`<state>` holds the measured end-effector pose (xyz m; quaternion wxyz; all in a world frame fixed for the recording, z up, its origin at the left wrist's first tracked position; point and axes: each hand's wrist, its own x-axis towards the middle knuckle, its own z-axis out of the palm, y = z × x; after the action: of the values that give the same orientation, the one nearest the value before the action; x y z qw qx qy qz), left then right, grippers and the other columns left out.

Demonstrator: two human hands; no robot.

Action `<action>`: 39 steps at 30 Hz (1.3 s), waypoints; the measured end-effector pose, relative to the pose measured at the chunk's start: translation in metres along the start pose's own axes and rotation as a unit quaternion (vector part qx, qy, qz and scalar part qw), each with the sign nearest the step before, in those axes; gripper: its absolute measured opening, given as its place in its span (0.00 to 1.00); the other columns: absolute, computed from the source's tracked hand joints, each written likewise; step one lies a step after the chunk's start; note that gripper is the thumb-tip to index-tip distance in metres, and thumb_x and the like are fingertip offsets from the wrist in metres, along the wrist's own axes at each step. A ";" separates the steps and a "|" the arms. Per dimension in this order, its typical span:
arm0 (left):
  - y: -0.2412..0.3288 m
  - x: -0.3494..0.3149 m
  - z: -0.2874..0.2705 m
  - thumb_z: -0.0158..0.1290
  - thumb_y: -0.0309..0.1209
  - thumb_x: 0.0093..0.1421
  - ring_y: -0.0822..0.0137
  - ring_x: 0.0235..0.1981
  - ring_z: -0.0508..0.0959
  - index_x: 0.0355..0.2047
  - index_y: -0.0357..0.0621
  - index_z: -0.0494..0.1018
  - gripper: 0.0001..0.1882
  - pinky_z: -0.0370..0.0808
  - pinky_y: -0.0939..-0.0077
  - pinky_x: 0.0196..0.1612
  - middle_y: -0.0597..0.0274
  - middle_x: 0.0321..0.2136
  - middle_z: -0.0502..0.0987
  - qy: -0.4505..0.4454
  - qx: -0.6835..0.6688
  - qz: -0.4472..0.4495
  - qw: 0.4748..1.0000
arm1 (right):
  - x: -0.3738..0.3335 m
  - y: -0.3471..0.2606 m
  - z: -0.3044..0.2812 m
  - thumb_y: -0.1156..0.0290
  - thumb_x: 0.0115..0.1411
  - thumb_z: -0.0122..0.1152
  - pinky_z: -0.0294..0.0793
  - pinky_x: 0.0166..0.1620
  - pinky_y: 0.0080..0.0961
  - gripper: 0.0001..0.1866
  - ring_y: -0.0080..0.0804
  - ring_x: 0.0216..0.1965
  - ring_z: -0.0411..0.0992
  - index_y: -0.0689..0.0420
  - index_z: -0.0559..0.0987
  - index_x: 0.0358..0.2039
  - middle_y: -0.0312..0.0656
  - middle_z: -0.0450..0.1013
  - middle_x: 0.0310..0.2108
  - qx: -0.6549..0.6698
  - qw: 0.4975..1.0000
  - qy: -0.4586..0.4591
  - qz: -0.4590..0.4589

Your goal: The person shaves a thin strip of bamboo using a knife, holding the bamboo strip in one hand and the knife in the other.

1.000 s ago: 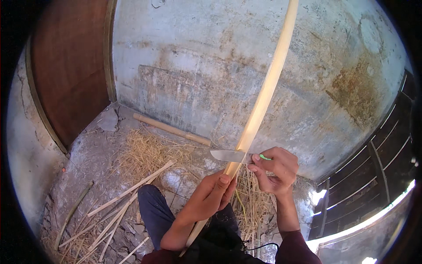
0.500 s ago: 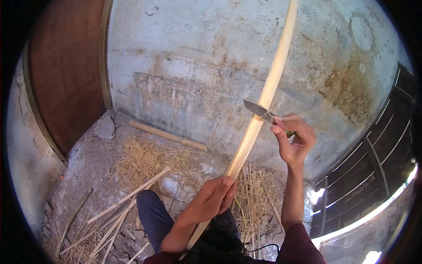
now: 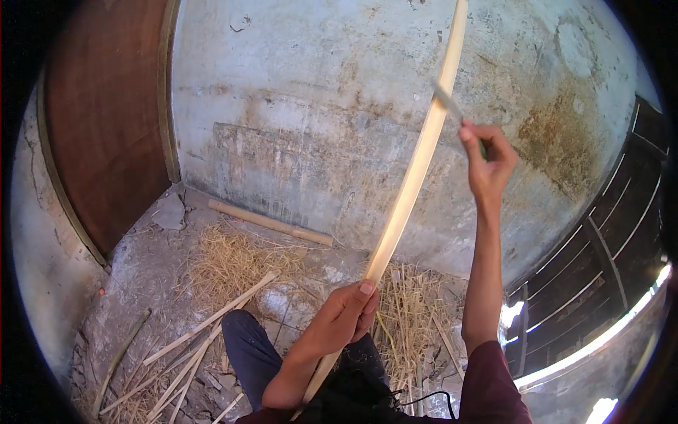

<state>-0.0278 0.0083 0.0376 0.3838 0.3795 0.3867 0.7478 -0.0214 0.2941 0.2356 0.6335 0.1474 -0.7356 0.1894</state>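
Note:
A long pale strip that looks like split bamboo (image 3: 406, 201) runs from my lap up past the top edge of the view. Low on it, my left hand (image 3: 346, 314) is closed round the strip, thumb on its upper face. Farther up, my right hand (image 3: 491, 155) grips a knife by its green handle, most of which the fingers hide. The knife blade (image 3: 448, 100) lies across the strip's upper part, slightly blurred; whether its edge touches the wood I cannot tell.
Curly shavings (image 3: 236, 258) lie in a heap on the floor, with cut strips (image 3: 201, 346) beside my left knee. A bamboo pole (image 3: 272, 222) rests along the stained wall (image 3: 296, 127). More thin slivers (image 3: 409, 318) lie right of my legs. A brown door (image 3: 106, 127) stands at left.
My right hand and the knife have moved up along the strip, away from my left hand. A thin shaving at the blade no longer shows. My left hand keeps its hold.

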 end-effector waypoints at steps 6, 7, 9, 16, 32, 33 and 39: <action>0.004 0.001 -0.002 0.35 0.52 0.80 0.79 0.12 0.58 0.32 0.46 0.65 0.26 0.56 0.80 0.15 0.73 0.15 0.59 0.007 0.002 0.000 1.000 | 0.025 0.020 -0.009 0.67 0.68 0.69 0.64 0.31 0.17 0.08 0.16 0.28 0.67 0.57 0.79 0.37 0.34 0.76 0.27 0.157 0.974 0.071 0.148; 0.004 0.001 -0.006 0.35 0.53 0.80 0.79 0.12 0.58 0.32 0.46 0.65 0.26 0.56 0.80 0.15 0.73 0.16 0.59 0.012 -0.003 -0.003 1.000 | 0.016 0.010 -0.005 0.63 0.70 0.65 0.58 0.29 0.17 0.09 0.15 0.26 0.64 0.53 0.77 0.40 0.30 0.70 0.24 0.130 0.973 0.077 0.177; 0.004 0.004 -0.018 0.35 0.54 0.79 0.79 0.13 0.59 0.32 0.46 0.65 0.27 0.56 0.80 0.15 0.73 0.16 0.59 0.023 -0.013 -0.009 1.000 | -0.011 -0.001 -0.003 0.61 0.71 0.63 0.55 0.28 0.17 0.09 0.15 0.25 0.63 0.52 0.76 0.41 0.30 0.70 0.23 0.119 0.963 0.055 0.234; 0.019 -0.002 -0.035 0.42 0.53 0.77 0.77 0.13 0.63 0.48 0.41 0.70 0.25 0.56 0.79 0.14 0.70 0.21 0.65 0.089 -0.028 -0.015 0.996 | -0.140 -0.052 -0.008 0.60 0.71 0.62 0.55 0.28 0.19 0.16 0.15 0.25 0.61 0.56 0.75 0.51 0.28 0.67 0.23 0.123 0.901 -0.128 0.395; 0.089 -0.021 -0.080 0.46 0.41 0.76 0.81 0.11 0.54 0.45 0.36 0.71 0.17 0.51 0.82 0.12 0.69 0.16 0.60 0.136 -0.036 0.092 0.986 | -0.243 -0.100 -0.074 0.60 0.67 0.65 0.48 0.25 0.18 0.18 0.14 0.22 0.55 0.56 0.74 0.51 0.25 0.61 0.22 0.063 0.836 0.012 0.544; 0.095 -0.022 -0.084 0.45 0.40 0.75 0.81 0.10 0.52 0.44 0.35 0.71 0.17 0.51 0.82 0.11 0.68 0.15 0.60 0.120 -0.030 0.094 0.988 | -0.241 -0.106 -0.072 0.62 0.68 0.65 0.49 0.26 0.18 0.17 0.13 0.22 0.55 0.56 0.74 0.51 0.25 0.62 0.22 0.064 0.834 0.014 0.548; 0.108 -0.024 -0.106 0.46 0.40 0.75 0.81 0.09 0.51 0.44 0.33 0.71 0.18 0.49 0.81 0.10 0.67 0.15 0.60 0.113 -0.031 0.091 0.989 | -0.236 -0.123 -0.057 0.70 0.68 0.64 0.51 0.27 0.18 0.14 0.12 0.23 0.55 0.57 0.75 0.52 0.24 0.63 0.22 0.067 0.821 0.020 0.567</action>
<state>-0.1398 -0.0873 0.0812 0.2796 0.3143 0.3674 0.8295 0.1213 0.2064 0.0204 0.4174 -0.2576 -0.6620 0.5667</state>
